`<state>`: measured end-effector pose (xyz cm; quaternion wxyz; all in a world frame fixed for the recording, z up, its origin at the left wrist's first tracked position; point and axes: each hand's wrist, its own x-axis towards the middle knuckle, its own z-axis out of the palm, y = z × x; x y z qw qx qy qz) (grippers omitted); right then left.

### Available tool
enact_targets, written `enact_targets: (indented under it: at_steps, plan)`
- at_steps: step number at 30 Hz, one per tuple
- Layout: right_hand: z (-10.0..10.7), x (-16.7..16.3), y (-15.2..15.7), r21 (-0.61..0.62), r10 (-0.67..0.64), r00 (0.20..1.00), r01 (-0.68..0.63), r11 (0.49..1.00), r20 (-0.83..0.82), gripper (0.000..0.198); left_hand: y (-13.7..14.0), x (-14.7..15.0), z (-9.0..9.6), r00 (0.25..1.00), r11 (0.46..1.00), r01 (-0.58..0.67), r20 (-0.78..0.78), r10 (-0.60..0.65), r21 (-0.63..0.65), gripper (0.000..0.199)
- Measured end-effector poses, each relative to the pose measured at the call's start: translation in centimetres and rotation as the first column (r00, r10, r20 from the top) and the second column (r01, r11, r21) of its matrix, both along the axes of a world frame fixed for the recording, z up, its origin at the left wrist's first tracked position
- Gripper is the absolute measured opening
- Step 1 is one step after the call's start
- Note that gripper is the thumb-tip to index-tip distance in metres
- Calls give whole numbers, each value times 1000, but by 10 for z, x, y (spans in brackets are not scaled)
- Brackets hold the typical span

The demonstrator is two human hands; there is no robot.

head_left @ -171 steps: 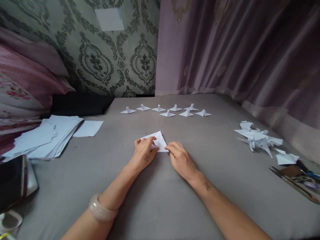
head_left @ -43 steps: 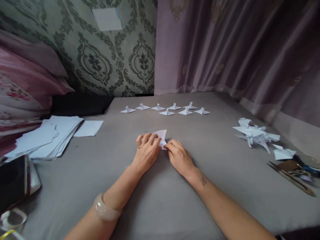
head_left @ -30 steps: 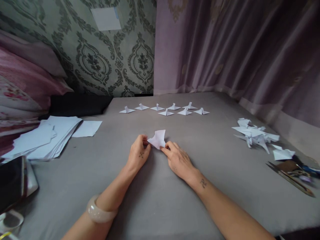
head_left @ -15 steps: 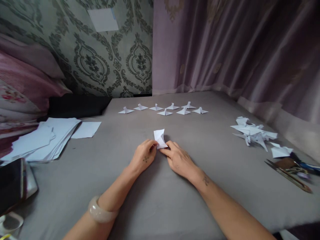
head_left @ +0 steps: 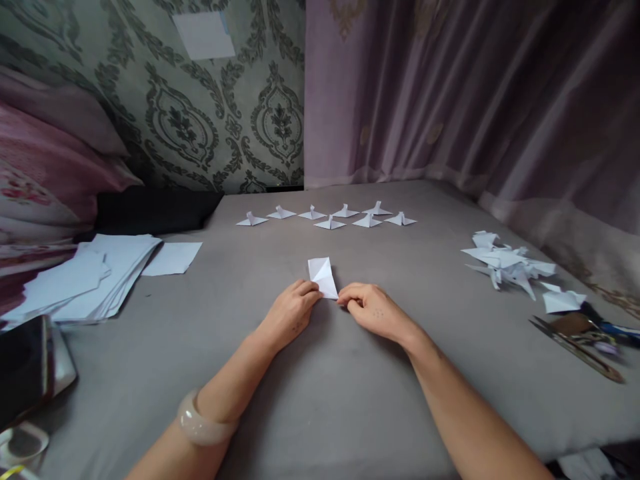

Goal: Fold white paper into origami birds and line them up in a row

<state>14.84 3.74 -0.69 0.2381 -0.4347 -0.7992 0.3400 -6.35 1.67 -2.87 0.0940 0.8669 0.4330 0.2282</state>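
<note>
A small folded piece of white paper (head_left: 324, 277) lies on the grey cloth between my hands, its creases showing. My left hand (head_left: 296, 305) holds the paper's lower left edge, fingers closed on it. At its lower right corner, my right hand (head_left: 373, 308) pinches with thumb and forefinger, the other fingers curled in. Beyond the hands stand several folded paper figures (head_left: 330, 223) in two loose rows, each with flat wings and a raised middle.
Loose white sheets (head_left: 107, 280) are stacked at the left, near a dark phone (head_left: 23, 370). At the right lie a heap of folded paper pieces (head_left: 510, 260) and a pair of scissors (head_left: 575, 347). A black cloth (head_left: 155, 208) lies at the back left.
My right hand has moved right, to the paper's lower right corner. The flap that was lifted and curved now lies flatter. My left hand has shifted slightly right along the edge.
</note>
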Motion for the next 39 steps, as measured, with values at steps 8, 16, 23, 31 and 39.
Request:
enact_targets:
  at_steps: [8, 16, 23, 31, 39]
  plan:
    - [-5, 1, 5, -180, -198, 979, 205, 962, 54, 29, 0, 1, 4, 995, 995, 80, -52, -83, -51, 43]
    - [-17, 1, 12, -302, -282, 960, 269, 915, 2, 25, 2, 2, 8, 990, 989, 112, -73, -119, -98, 50]
    - [-20, -4, 11, -222, -326, 945, 312, 924, -30, 25, 1, 6, 4, 983, 994, 102, -149, -107, -44, 63]
    - [-20, -23, 4, 52, -333, 943, 333, 942, -2, 16, -3, 6, 5, 999, 1000, 9, -50, -9, 3, 35]
    - [-17, -29, 0, 277, -210, 978, 200, 940, 8, 6, -6, 6, 8, 968, 916, -249, 115, 224, 314, 23]
